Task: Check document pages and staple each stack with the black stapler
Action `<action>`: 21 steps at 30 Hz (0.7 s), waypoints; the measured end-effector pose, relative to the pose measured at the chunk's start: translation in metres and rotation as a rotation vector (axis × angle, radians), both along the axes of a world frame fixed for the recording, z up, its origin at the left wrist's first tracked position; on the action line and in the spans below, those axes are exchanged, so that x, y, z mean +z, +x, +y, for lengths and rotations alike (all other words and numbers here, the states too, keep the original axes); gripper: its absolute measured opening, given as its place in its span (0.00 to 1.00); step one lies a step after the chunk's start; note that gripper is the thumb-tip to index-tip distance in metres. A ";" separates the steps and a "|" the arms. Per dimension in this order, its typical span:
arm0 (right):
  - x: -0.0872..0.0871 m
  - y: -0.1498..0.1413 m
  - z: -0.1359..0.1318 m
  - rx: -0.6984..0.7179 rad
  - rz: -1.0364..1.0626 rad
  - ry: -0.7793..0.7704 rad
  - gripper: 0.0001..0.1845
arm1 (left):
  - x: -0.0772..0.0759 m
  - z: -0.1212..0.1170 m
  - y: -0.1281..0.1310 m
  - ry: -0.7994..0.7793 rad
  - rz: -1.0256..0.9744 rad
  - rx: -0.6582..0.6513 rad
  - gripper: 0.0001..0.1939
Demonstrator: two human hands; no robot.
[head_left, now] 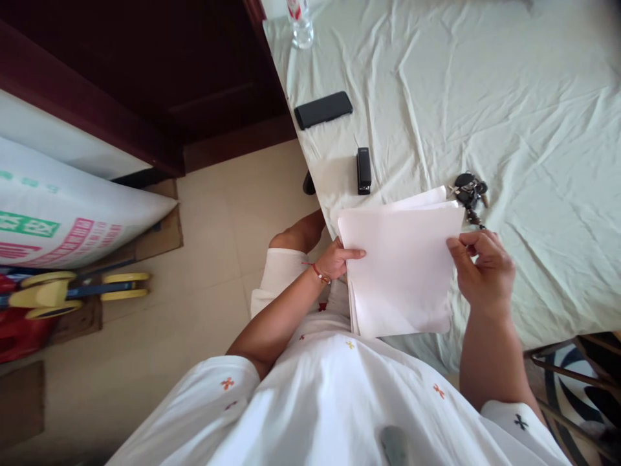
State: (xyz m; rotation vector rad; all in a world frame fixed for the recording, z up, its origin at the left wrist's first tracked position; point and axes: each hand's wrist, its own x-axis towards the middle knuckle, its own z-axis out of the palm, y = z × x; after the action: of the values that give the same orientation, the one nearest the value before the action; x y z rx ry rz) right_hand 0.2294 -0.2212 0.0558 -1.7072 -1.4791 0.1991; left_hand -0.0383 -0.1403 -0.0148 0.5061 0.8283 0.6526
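A loose stack of white paper sheets (402,272) is held between my two hands over the near edge of the table. My left hand (337,259) grips its left side, thumb on top and the other fingers hidden underneath. At the right edge, my right hand (485,265) pinches the paper between thumb and finger. Some sheets stick out unevenly at the top and lower left. Just beyond the paper lies a black stapler (363,171). A bunch of keys (469,191) rests near the stack's upper right corner.
A pale green wrinkled cloth (548,129) covers the table. Farther back are a black oblong case (324,110) and a clear plastic bottle (303,29). On the floor at left sit a large printed white sack (72,200) and a yellow-wheeled toy (53,294).
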 end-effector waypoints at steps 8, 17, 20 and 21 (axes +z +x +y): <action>-0.004 0.012 0.005 0.010 -0.012 -0.072 0.13 | -0.004 0.000 0.000 -0.006 -0.019 0.011 0.33; -0.015 0.006 0.008 -0.107 0.044 -0.063 0.15 | -0.001 -0.001 0.000 -0.016 -0.008 0.021 0.34; -0.017 0.004 0.006 -0.116 0.118 -0.122 0.15 | -0.002 -0.002 0.000 -0.015 -0.005 0.031 0.33; -0.017 0.004 0.006 -0.119 0.131 -0.135 0.15 | -0.003 -0.002 0.000 -0.012 0.000 0.033 0.33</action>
State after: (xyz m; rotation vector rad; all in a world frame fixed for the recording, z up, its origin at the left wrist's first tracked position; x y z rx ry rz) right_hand 0.2330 -0.2150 0.0390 -1.8473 -1.2885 0.3470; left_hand -0.0384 -0.1424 -0.0174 0.4822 0.8415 0.6776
